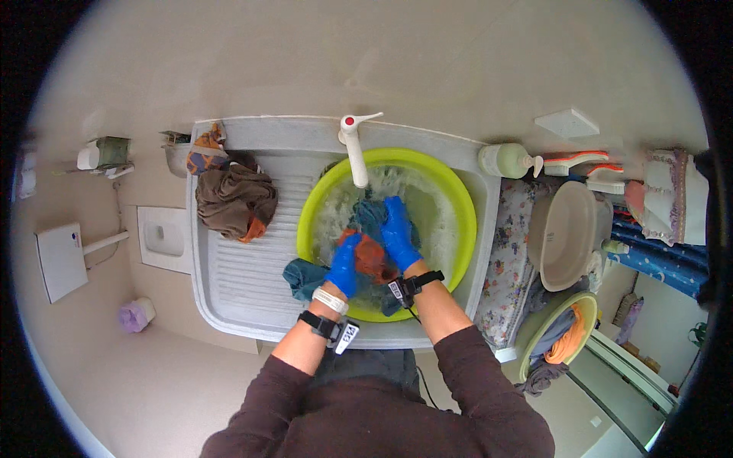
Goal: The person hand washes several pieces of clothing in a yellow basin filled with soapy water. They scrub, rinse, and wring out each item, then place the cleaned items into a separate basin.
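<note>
Count one grey laundry sink (252, 290), ribbed on the left, against a beige wall (427, 61). On its right side, see one lime-green basin (467, 221) of sudsy water, below one white tap (354, 151). In the basin, note orange-red cloth (372, 258) and teal cloth (370, 216); cannot tell whether one garment or two. Count two blue-gloved hands, apart: left hand (343, 265) closed on the orange-red cloth, right hand (398, 233) against the teal cloth, grip uncertain. Far left, one brown garment (235, 200). Far right, one pump bottle (504, 161), two brushes (563, 162).
</note>
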`<move>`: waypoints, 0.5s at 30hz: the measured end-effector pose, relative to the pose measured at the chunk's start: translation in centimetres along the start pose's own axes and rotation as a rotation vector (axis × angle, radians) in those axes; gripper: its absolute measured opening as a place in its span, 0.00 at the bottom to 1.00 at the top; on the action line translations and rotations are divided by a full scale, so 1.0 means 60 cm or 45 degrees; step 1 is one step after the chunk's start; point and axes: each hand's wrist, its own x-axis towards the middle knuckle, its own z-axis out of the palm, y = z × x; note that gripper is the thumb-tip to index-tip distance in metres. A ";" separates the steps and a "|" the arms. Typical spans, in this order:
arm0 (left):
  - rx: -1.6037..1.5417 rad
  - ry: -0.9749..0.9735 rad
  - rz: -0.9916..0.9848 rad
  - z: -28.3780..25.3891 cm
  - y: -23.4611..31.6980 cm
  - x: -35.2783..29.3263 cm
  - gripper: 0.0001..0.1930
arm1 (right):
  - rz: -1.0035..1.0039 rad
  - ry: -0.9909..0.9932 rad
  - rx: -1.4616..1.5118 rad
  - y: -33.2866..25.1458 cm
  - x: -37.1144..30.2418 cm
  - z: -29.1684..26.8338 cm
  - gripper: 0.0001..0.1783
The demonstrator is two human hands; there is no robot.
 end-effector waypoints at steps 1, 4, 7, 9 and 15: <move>-0.051 -0.137 0.123 -0.004 -0.004 -0.003 0.18 | -0.001 0.025 0.122 0.017 0.003 -0.003 0.15; -0.362 -0.355 0.039 0.000 0.008 -0.006 0.20 | -0.271 0.081 -0.437 0.058 -0.033 -0.002 0.19; -0.305 -0.436 0.013 0.002 0.027 -0.038 0.21 | -0.274 0.078 -0.631 0.045 -0.055 -0.018 0.23; 0.000 -0.312 0.070 -0.015 0.030 -0.086 0.22 | -0.110 -0.033 -0.749 0.007 -0.038 -0.045 0.25; 0.295 -0.254 0.183 -0.128 0.056 -0.202 0.20 | 0.108 -0.756 -1.302 -0.099 0.000 -0.124 0.26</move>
